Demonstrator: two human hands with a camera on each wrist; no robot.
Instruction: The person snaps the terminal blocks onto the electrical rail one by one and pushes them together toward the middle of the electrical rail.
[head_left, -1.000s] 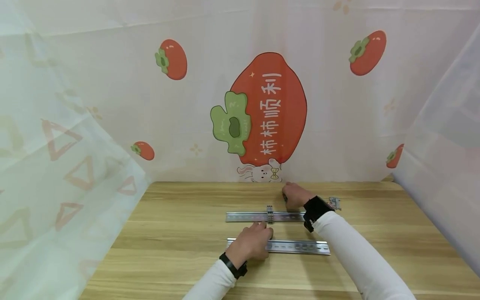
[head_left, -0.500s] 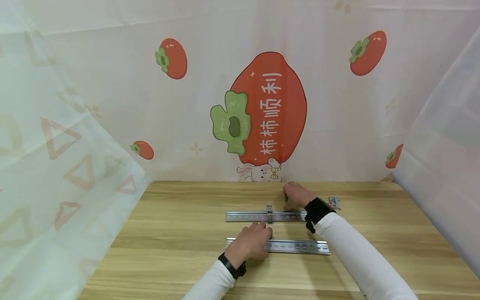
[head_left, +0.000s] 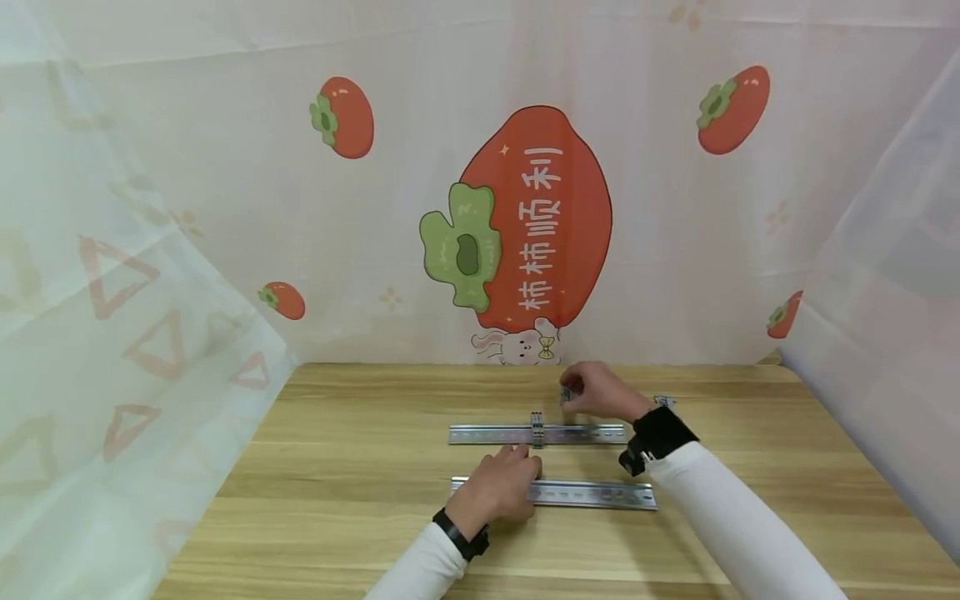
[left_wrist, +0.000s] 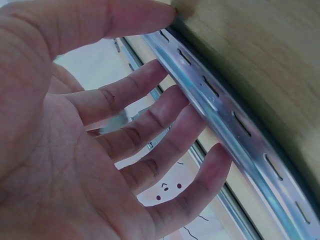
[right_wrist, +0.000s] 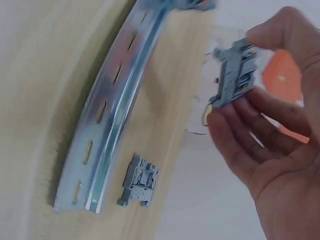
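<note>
Two slotted metal rails lie parallel on the wooden table (head_left: 337, 500). My left hand (head_left: 512, 475) rests with straight fingers on the left end of the near rail (head_left: 600, 494); in the left wrist view the thumb touches that rail (left_wrist: 225, 117) and the palm holds nothing. My right hand (head_left: 594, 390) is raised behind the far rail (head_left: 495, 434) and pinches a grey terminal block (head_left: 567, 394) between thumb and fingers, seen clearly as the terminal block (right_wrist: 235, 75) in the right wrist view. A few grey blocks (head_left: 537, 427) sit clipped at the middle of the far rail.
One loose grey terminal block (right_wrist: 139, 187) lies on the table by the far rail's right end (right_wrist: 75, 200), also seen as the loose block (head_left: 664, 402) in the head view. Printed cloth walls (head_left: 525, 217) close in the table at the back and both sides.
My right hand has risen off the table behind the far rail with a grey terminal block in its fingers, and the wrist has swung right. The left hand has stayed on the near rail.
</note>
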